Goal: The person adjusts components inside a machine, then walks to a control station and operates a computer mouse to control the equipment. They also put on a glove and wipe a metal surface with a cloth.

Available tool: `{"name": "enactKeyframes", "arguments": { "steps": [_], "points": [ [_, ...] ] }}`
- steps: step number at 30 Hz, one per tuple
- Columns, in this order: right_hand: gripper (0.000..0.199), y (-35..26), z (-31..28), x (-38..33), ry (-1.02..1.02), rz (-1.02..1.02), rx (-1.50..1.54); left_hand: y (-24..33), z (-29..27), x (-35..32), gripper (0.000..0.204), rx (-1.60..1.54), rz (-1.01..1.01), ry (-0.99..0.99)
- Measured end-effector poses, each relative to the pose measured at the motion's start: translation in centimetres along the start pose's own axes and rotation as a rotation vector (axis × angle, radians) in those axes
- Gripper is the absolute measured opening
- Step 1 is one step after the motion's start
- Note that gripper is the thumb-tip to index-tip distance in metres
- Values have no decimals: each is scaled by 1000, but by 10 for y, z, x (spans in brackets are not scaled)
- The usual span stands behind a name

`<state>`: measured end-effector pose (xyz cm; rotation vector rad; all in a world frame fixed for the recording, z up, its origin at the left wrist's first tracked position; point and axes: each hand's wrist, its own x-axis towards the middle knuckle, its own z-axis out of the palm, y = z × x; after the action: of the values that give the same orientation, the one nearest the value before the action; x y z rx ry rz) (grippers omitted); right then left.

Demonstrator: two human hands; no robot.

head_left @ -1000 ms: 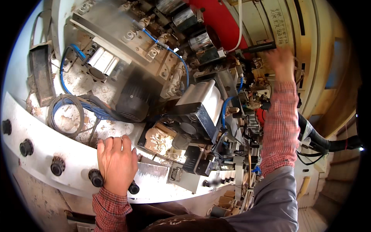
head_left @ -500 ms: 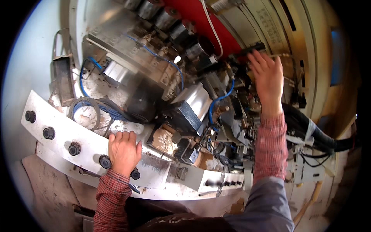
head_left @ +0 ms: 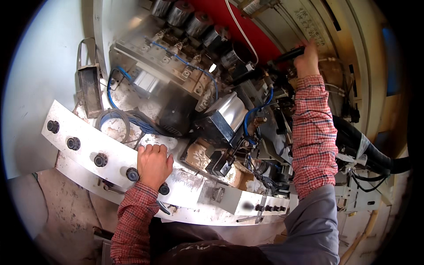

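Observation:
My left hand [head_left: 153, 167] rests on a long white panel [head_left: 115, 167] at the near left, its fingers curled over the far edge. Several black knobs [head_left: 100, 160] run along that panel, one on either side of the hand. Toward the upper right, my right arm stretches far into the machine. There my right hand [head_left: 308, 62] closes round the end of a black bar-shaped handle [head_left: 289, 55], below a red panel. Part of its grip is hidden by the back of the hand.
Silver cylinders [head_left: 198, 24] line the top. A black motor [head_left: 176, 115], a metal block [head_left: 227, 110] and coiled blue cable [head_left: 115, 121] fill the middle. Thick black hoses [head_left: 375, 161] run at the right. Smaller knobs [head_left: 270, 208] sit on the near edge.
My right hand has gone from open, with fingers stretched out, to closed round the black handle. My left hand stays on the panel edge. The whole view has shifted slightly.

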<state>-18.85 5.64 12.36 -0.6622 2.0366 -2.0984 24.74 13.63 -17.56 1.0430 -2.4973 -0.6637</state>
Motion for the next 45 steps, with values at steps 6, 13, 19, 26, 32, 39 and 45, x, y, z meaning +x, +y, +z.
{"name": "enactKeyframes", "arguments": {
  "steps": [6,13,19,26,32,39,45],
  "points": [
    [60,-2,-45,-39,-127,-42,67,-4,-3,-2,23,8,-14,35],
    [52,13,10,-88,-322,145,138,-9,-5,-6,22,74,-61,36],
    [42,22,-80,43,-489,-487,-948,7,4,1,25,56,66,-24],
    [25,4,3,-49,-95,-293,-902,-13,13,-5,25,144,45,47],
    [64,1,-8,-86,-62,-9,-396,0,10,0,26,171,55,-87],
    [46,34,-33,-27,-56,-150,-294,-9,17,-2,26,161,59,-65],
    [53,26,-12,-64,-210,-342,61,-9,11,4,29,150,12,-45]
  ]
}}
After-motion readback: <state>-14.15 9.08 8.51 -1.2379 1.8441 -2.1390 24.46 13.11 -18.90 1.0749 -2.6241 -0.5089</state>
